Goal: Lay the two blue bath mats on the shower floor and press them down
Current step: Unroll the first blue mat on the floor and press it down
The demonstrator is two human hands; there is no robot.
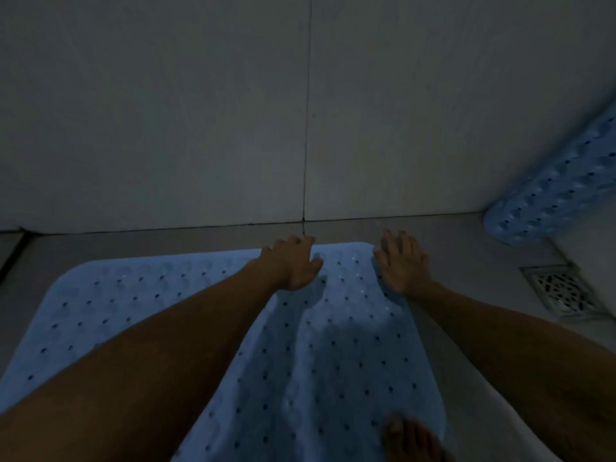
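**Second mat lies far right; right hand nearer**

First blue mat lies flat on the shower floor, long axis running near to far. Left hand and right hand press its far edge, fingers spread flat, holding nothing. Second blue mat leans against the far-right wall, beyond the drain. Judgement: right hand reaches it first.

One perforated blue mat flat on floor, second mat against right wall.
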